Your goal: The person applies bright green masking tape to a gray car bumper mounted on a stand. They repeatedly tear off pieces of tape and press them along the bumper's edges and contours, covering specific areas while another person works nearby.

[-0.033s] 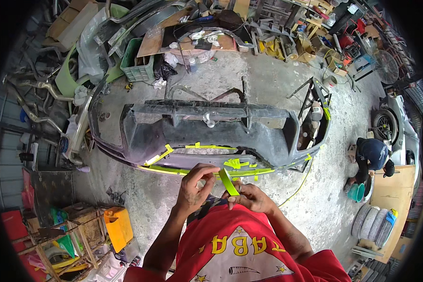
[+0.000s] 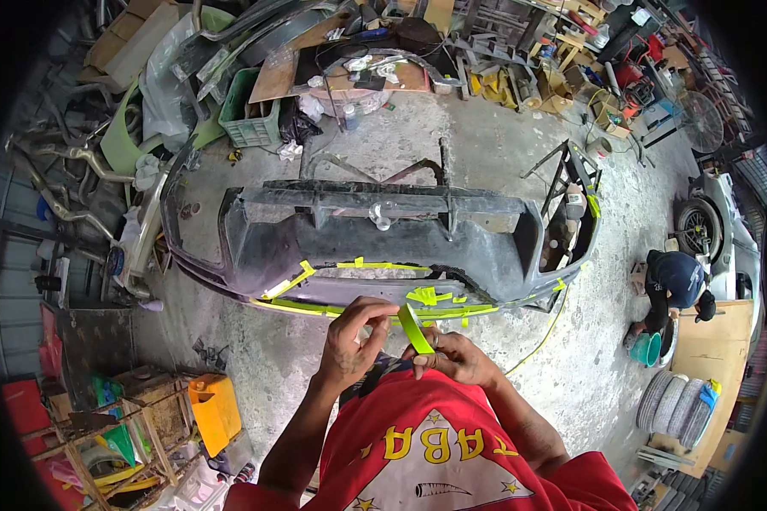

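Note:
My right hand (image 2: 456, 358) is closed around the lower end of a roll of bright yellow-green masking tape (image 2: 416, 330), thumb across its near edge. My left hand (image 2: 349, 341) has bent fingers, and its fingertips meet the upper end of the roll. Whether a loose tape end is pinched there is too small to make out. Just beyond my hands lies a dark grey car bumper (image 2: 383, 230), its scuffed surface turned up. Yellow-green tape strips (image 2: 383, 266) line its lower opening and near edge, with a patch of short pieces (image 2: 428, 296) close to my hands.
A green crate (image 2: 251, 115) and piled car parts stand at the far left. Metal racks and an orange container (image 2: 213, 413) sit near left. To the right, a person (image 2: 675, 279) bends beside a teal bucket (image 2: 645, 349) and several stacked tyres (image 2: 677, 404). A yellow hose (image 2: 541, 341) crosses the floor.

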Tool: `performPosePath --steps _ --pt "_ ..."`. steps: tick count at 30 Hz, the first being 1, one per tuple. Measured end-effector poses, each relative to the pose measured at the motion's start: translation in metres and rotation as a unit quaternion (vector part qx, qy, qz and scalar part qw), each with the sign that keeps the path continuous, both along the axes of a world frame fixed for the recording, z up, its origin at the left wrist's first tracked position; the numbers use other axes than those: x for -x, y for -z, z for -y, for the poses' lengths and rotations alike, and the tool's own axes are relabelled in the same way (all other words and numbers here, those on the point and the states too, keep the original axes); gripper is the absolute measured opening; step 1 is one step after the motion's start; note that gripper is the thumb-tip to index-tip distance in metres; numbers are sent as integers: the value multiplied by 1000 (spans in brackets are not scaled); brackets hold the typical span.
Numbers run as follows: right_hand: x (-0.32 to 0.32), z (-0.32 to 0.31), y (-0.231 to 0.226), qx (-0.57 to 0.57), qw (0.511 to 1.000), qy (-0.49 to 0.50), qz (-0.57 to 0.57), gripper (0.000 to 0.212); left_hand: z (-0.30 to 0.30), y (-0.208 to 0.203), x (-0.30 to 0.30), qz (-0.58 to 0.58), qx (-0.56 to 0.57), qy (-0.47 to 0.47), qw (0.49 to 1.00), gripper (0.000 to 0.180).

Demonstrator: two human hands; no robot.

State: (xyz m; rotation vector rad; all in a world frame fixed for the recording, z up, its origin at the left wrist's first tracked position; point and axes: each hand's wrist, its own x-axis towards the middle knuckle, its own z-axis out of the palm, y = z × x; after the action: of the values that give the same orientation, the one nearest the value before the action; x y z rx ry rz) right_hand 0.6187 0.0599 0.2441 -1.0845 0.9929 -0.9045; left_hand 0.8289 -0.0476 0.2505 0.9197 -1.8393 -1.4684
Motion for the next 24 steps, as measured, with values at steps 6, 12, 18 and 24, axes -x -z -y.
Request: performPosePath --steps 6,12,18,24 --pt "-6 -3 17 84 985 -11 -148 20 -22 -15 -3 -30 131 3 991 24" --pt "-18 -8 8 93 947 -38 -304 27 -51 7 -12 -3 75 -30 997 19" --pt "-27 -15 11 152 941 -13 -302 27 -59 12 -17 -22 40 -43 998 19" --pt "-32 -8 5 133 940 -19 -313 25 -54 9 -23 -10 55 -55 997 21"
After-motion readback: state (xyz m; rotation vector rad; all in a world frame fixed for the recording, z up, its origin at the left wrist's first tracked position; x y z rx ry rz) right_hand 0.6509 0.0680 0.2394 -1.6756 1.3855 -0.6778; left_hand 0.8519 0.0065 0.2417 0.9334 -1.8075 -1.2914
